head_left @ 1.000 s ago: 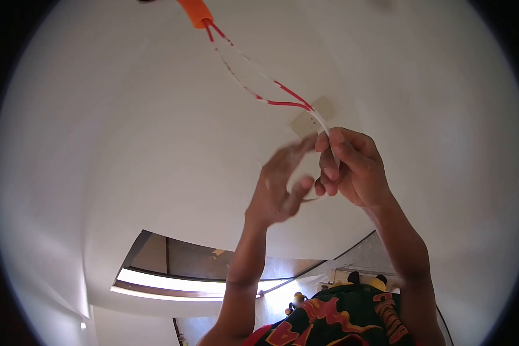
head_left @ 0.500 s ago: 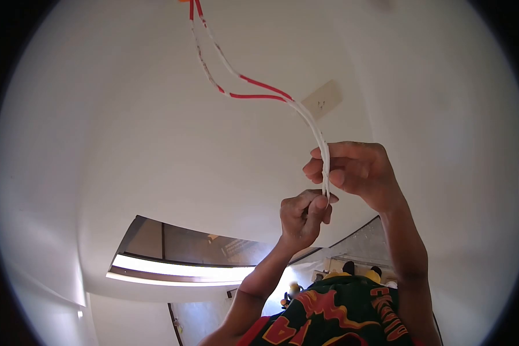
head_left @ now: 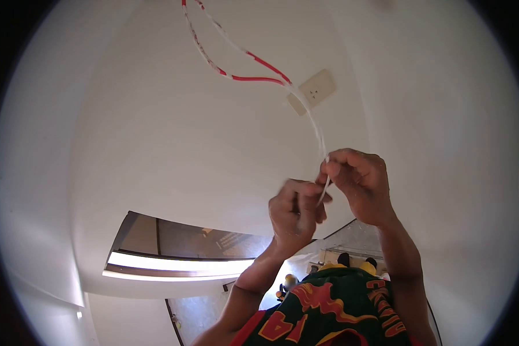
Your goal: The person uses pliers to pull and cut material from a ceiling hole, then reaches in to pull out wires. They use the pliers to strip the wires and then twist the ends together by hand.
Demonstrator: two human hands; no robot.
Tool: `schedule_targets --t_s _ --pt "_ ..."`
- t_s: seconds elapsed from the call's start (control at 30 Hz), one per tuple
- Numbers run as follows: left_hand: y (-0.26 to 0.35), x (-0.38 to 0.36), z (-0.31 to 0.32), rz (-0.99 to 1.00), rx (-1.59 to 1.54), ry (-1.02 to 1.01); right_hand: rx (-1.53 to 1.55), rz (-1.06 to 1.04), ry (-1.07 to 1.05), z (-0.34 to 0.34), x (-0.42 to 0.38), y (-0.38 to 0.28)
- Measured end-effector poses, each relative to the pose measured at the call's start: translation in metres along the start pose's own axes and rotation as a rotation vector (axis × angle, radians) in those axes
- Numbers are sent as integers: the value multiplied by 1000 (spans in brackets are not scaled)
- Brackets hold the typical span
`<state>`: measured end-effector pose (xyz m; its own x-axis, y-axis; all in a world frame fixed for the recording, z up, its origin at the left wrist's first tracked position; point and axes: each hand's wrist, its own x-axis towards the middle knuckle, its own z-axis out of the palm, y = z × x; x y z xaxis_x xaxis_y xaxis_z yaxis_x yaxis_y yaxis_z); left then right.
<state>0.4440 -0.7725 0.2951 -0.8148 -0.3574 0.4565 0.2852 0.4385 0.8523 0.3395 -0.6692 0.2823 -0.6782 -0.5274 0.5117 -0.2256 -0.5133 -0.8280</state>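
Note:
A pair of red electrical wires [head_left: 262, 79], smeared in places with white paint, hangs from the top left and runs together in a white stretch down to my hands. My right hand [head_left: 360, 184] pinches the wires between thumb and fingers. Just below and to the left, my left hand [head_left: 297, 212] is curled, slightly blurred, with the tail of the wires passing between its thumb and fingers. The very tips of the wires are hidden in the left hand.
Behind the wires, a beige outlet plate [head_left: 314, 92] is fixed on the pale wall [head_left: 184, 132]. Lower left is a long opening with a dark frame and a bright strip [head_left: 179, 264]. Yellow-and-black shoes [head_left: 357, 264] show past my jersey [head_left: 334, 305].
My right hand has moved down along the wires and closed on them, nearer my left hand. My left hand has shifted slightly left and up. The view has shifted, showing more of the outlet.

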Motion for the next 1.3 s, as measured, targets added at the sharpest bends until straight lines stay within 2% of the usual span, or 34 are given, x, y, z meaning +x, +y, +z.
schedule_targets --t_s 0.03,0.1,0.13,0.2,0.27,0.33,0.57,0.63,0.73,0.8,0.87,0.9,0.93,1.0,1.03,1.1,1.3 --pt "-2 3 -1 -2 0 1 0 2 -1 1 0 2" --pt "-12 11 -6 132 -145 195 287 78 130 3 0 5" --pt "-17 11 -11 133 -143 198 289 77 127 0 3 6" --pt "-23 8 -23 156 -142 38 392 68 118 -6 7 9" --pt "-20 6 -20 105 -80 40 376 83 96 -2 10 2" --pt "-23 9 -21 137 -200 -5 355 124 74 0 10 -1" --pt "-20 6 -21 85 -261 -4 512 43 -21 4 8 6" --pt "-21 6 -23 59 -311 -20 492 -99 -85 5 6 12" --pt "-29 6 -23 13 -360 3 417 -131 -110 12 -1 9" --pt "-30 7 -23 -9 -354 43 421 -73 -94 19 -2 4" --pt "-29 11 -24 65 -326 93 -29 -326 -109 25 -1 3" --pt "-32 13 -26 74 -466 89 -89 -364 -66 30 -1 6" --pt "-33 14 -27 73 -463 91 -85 -363 -67 34 0 8" --pt "-33 14 -28 144 -404 67 -368 -563 84 42 0 10" --pt "-31 14 -30 126 -327 74 -364 -562 83 44 1 9" --pt "-31 15 -34 144 -331 101 -704 -736 157 46 1 7" --pt "-27 18 -44 264 -382 205 -939 -817 181 46 -4 -1"
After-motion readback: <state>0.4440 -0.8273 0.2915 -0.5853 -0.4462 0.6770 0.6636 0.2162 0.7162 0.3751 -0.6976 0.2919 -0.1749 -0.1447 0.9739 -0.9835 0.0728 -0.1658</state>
